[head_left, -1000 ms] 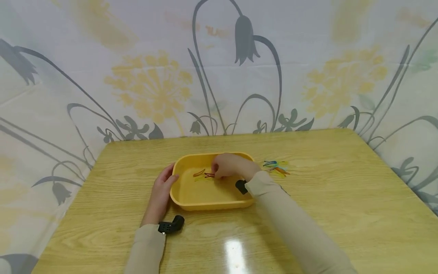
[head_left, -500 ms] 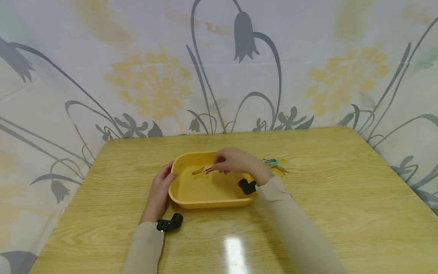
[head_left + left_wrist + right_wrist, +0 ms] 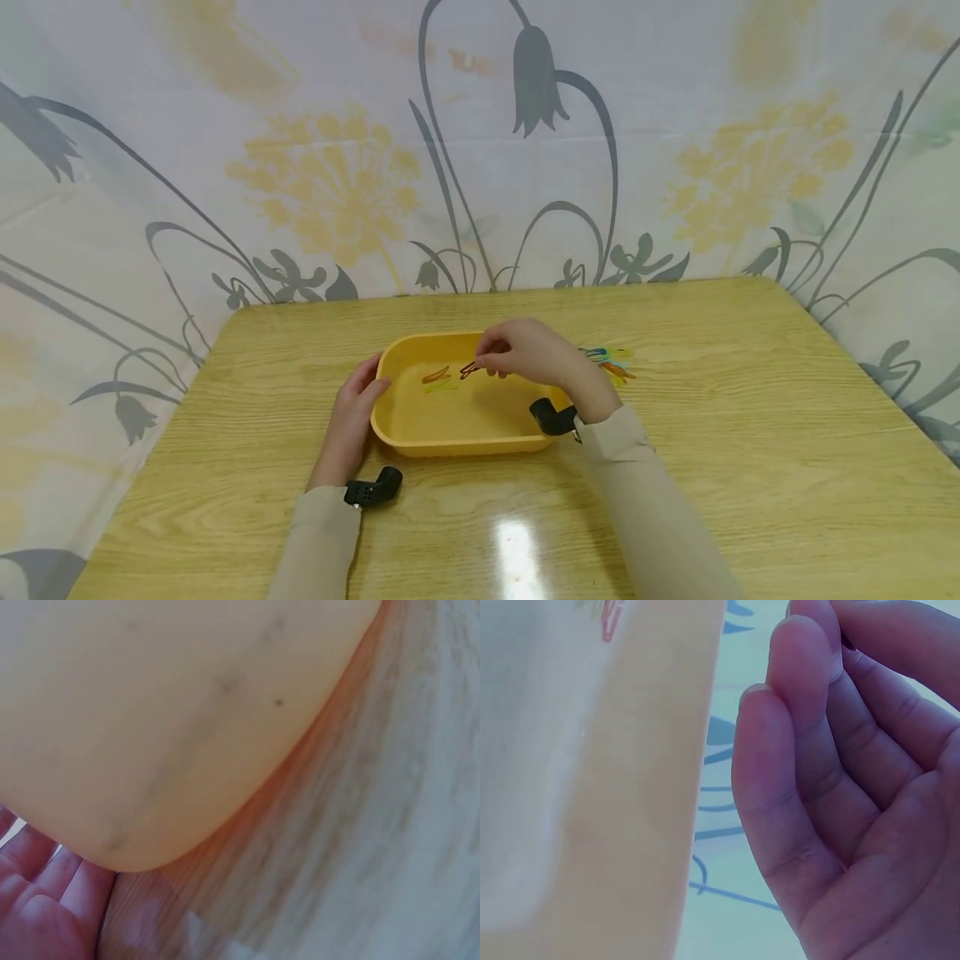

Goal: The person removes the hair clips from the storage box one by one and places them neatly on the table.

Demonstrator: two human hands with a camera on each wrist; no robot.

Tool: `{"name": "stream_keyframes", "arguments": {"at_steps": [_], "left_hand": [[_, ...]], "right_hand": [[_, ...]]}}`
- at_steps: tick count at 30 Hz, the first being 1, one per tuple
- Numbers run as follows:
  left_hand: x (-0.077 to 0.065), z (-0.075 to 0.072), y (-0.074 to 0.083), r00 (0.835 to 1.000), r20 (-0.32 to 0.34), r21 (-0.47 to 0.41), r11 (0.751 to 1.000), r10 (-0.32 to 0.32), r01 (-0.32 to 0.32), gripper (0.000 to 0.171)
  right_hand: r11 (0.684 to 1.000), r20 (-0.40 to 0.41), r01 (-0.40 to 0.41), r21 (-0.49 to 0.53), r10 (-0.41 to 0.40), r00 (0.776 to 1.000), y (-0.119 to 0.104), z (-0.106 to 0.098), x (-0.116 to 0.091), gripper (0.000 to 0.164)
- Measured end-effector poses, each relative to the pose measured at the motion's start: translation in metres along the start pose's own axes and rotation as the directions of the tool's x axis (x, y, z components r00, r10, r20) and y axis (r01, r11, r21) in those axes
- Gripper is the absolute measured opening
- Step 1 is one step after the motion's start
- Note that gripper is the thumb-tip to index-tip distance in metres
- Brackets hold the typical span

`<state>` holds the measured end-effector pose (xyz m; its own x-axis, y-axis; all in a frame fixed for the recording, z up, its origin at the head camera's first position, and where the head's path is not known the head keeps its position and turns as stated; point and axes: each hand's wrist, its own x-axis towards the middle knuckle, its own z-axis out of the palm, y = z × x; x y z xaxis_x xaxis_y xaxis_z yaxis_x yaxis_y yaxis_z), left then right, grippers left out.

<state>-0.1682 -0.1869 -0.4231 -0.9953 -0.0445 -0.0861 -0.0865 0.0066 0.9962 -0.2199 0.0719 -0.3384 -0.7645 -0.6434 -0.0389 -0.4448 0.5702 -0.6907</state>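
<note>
My left hand [image 3: 356,412] grips the left end of a yellow plastic tub [image 3: 465,446], with the thumb at the rim and the fingers along the outside. In the left wrist view, fingers [image 3: 49,900] show beside the tub's corner [image 3: 165,772]. Above the tub, my right hand [image 3: 528,358] pinches a dark red hair clip [image 3: 468,369] between thumb and fingertips. The right wrist view shows only a dark bit of it. An orange hair clip [image 3: 436,375] and a yellow-green one [image 3: 441,387] lie on the tub's floor.
Several coloured hair clips [image 3: 611,364], blue, orange and yellow among them, lie on the wooden table [image 3: 750,442] right of the tub, partly hidden by the right hand. A flower-patterned cloth [image 3: 637,167] hangs behind the table.
My right hand has risen from the tub's floor and shifted slightly right, lifting the dark red hair clip with it. The left hand keeps its grip on the tub.
</note>
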Motion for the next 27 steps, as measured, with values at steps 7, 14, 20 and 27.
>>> {"name": "stream_keyframes", "arguments": {"at_steps": [7,14,20,27], "left_hand": [[-0.01,0.005,0.017,1.0,0.013,-0.001,1.0,-0.012,0.012,0.045],[-0.007,0.004,0.01,1.0,0.016,-0.023,1.0,-0.012,0.012,0.044],[0.0,-0.001,-0.001,1.0,0.009,-0.001,1.0,0.001,-0.001,0.043],[0.001,0.001,-0.004,1.0,0.002,0.007,1.0,-0.017,0.017,0.045]], "right_hand": [[1.0,-0.051,0.0,-0.007,0.0,0.999,-0.002,0.001,-0.009,0.011],[1.0,-0.091,0.007,-0.009,-0.008,0.996,-0.002,0.001,-0.013,0.011],[1.0,-0.101,0.001,-0.009,-0.002,0.995,-0.001,0.001,-0.013,0.01],[0.999,-0.117,-0.018,-0.041,0.013,0.993,0.003,-0.005,-0.018,0.011]]}}
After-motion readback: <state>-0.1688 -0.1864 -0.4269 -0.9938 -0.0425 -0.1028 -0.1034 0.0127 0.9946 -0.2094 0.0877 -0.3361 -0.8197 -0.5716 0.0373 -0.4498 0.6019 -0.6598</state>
